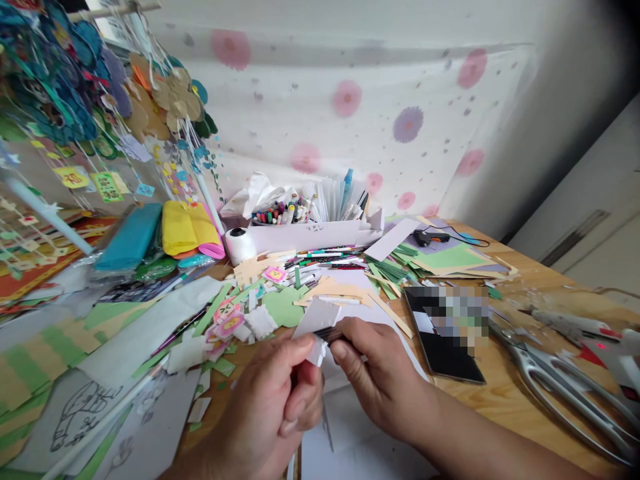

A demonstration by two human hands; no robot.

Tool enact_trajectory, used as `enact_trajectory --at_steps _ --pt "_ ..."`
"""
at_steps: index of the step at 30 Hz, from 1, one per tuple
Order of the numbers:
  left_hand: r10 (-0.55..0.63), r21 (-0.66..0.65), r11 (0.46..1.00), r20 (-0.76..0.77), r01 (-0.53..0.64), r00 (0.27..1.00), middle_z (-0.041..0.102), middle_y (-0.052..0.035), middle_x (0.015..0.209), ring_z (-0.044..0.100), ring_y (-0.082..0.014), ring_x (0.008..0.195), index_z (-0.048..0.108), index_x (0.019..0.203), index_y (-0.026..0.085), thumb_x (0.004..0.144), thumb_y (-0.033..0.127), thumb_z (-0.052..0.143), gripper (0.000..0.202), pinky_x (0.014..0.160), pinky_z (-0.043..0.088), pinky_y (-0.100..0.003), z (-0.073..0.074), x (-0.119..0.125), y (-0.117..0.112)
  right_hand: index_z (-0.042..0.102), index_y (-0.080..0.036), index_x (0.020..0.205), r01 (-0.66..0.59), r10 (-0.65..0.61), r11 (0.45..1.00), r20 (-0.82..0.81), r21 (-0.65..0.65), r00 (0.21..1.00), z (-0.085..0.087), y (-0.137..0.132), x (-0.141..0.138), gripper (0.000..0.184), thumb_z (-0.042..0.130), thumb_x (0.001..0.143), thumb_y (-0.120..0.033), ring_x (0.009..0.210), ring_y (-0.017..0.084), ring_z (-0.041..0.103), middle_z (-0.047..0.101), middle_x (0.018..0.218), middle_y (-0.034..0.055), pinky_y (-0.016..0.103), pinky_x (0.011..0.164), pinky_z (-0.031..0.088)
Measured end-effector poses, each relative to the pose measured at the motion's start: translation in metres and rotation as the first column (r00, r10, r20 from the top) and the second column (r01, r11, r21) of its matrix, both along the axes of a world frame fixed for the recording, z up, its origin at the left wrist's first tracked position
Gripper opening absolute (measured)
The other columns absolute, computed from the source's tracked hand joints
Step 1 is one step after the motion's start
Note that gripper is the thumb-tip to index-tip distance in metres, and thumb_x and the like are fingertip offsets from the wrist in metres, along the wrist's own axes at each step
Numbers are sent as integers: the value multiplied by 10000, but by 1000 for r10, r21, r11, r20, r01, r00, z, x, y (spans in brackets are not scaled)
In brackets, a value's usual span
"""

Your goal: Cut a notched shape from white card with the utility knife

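In the middle of the head view, my left hand [287,387] is closed, its thumb and fingers pinching a small folded white paper piece [318,353]. My right hand [377,373] is closed round a slim dark object [327,332] whose end meets the paper at my left thumb; its kind cannot be made out. Just beyond my fingertips a pale rectangular paper strip [319,313] shows, and I cannot tell whether it is held or lies behind. White sheets [355,427] lie under my hands.
Paper scraps [260,323] and pens cover the table's middle. Right of my hands are a phone [445,340], large scissors [555,380] and a glue gun [575,323]. A pen box [310,235] and white thread spool [241,245] stand behind. Paper ornaments [180,100] hang upper left.
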State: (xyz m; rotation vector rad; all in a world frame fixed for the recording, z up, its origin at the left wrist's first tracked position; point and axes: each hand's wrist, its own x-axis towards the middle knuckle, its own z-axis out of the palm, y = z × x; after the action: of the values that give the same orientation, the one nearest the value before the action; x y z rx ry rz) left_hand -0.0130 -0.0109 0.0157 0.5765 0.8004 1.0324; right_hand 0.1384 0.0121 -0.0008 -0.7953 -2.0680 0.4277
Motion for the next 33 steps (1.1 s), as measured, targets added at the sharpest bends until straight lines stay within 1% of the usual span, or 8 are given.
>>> enact_trajectory --at_steps 3,7,10,13,17,20,24,33 --pt "10 9 1000 4 -10 1000 294 105 284 162 -26 300 523 454 177 724 354 650 347 359 196 -185 -2 0 -1 497 -200 831 -14 13 1000 -14 -9 1000 -1 1 0 167 406 966 -236 566 121 452 525 663 -9 225 543 360" --pt "-47 -39 998 142 53 989 283 116 300 128 -18 300 523 462 175 706 348 666 332 352 170 -183 -4 1 -2 502 -193 819 -32 31 999 33 27 999 -1 3 2 183 402 962 -248 580 134 470 547 676 10 248 563 365" --pt "-71 -52 995 174 81 982 258 119 305 122 -16 307 494 443 177 702 344 677 359 352 174 -173 -3 1 -2 517 -187 834 -62 62 998 40 -12 997 -2 3 4 186 397 962 -250 591 139 498 559 679 16 250 573 376" --pt "-71 -29 997 140 76 988 253 117 304 130 -16 307 477 435 178 712 371 683 395 354 189 -170 -3 0 -2 523 -193 837 -86 84 995 -38 -57 996 -2 3 4 179 414 964 -259 574 124 490 540 659 -5 228 553 373" --pt "61 34 997 61 -63 996 336 93 309 197 -32 324 552 498 167 754 387 667 356 382 237 -181 -3 1 -1 527 -196 844 -46 41 999 -179 -19 983 0 4 5 143 438 954 -213 560 106 482 525 662 -21 209 548 375" --pt "131 82 988 27 -133 991 442 65 351 270 -41 337 613 565 157 774 382 659 310 391 254 -187 -3 3 0 541 -189 885 -23 25 1000 -141 14 990 2 4 6 102 457 942 -195 593 112 492 549 698 -8 217 573 387" --pt "137 121 983 -3 -136 991 522 39 407 344 -47 352 614 551 153 779 375 662 322 396 270 -190 -4 6 1 529 -191 847 -16 17 1000 -82 15 997 4 5 5 126 448 942 -199 588 116 468 530 674 -11 217 555 373" --pt "82 38 996 -40 -80 996 415 67 303 260 -39 293 586 547 170 755 430 655 341 361 205 -188 -2 7 -1 515 -194 844 -14 14 996 1 88 1000 5 4 6 185 393 971 -250 572 132 475 543 660 2 245 547 366"
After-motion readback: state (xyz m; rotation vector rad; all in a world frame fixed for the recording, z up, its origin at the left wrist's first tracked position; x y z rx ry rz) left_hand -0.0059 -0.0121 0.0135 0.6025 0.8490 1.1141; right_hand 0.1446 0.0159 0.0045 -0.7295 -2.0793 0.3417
